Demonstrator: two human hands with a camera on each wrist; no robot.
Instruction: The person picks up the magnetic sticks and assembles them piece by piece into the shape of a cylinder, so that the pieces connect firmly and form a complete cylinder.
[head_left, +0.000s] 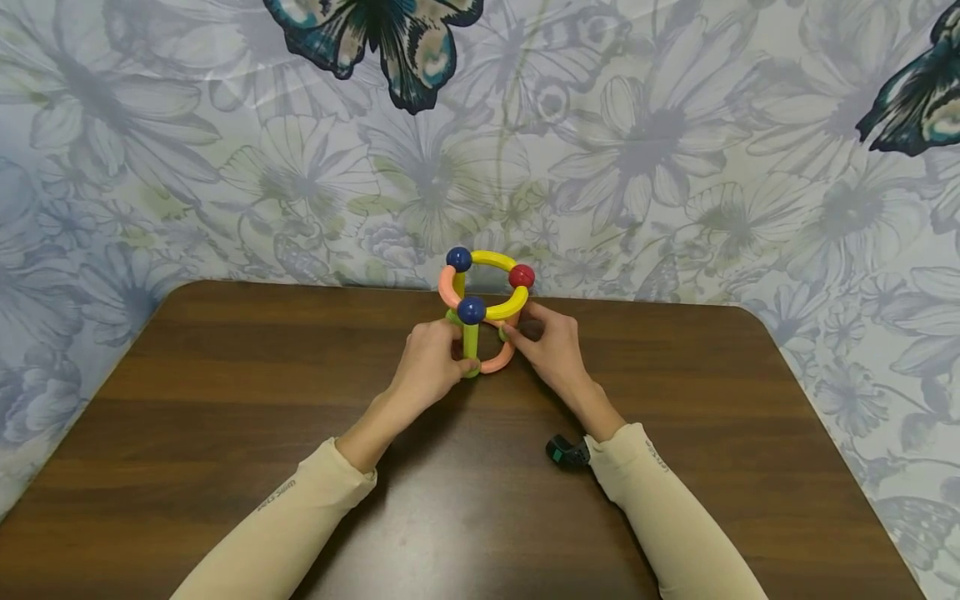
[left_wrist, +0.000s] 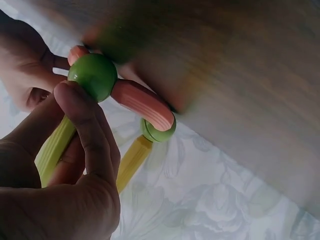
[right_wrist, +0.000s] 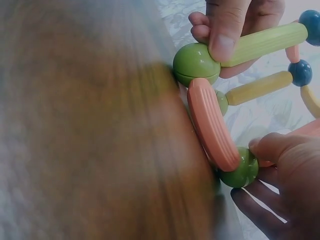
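Both hands hold a structure of toy balls and rods above the table. Two blue balls (head_left: 472, 311), a red ball (head_left: 521, 276), curved yellow rods (head_left: 507, 308) and a curved pink rod (head_left: 447, 287) form its upper ring. My left hand (head_left: 427, 360) pinches the upright light green rod (head_left: 470, 340) near the lower green ball (left_wrist: 93, 77). At the other side, my right hand (head_left: 555, 348) grips another green ball (right_wrist: 240, 169) with thumb and fingers. A curved pink rod (right_wrist: 212, 125) joins these green balls. A yellow rod (right_wrist: 260, 88) stands farther back; my right fingers partly hide another pink rod.
The brown wooden table (head_left: 187, 417) lies under both arms. A patterned cloth (head_left: 645, 167) with flowers and butterflies hangs behind its far edge. A dark wristband (head_left: 567, 452) sits by the right cuff.
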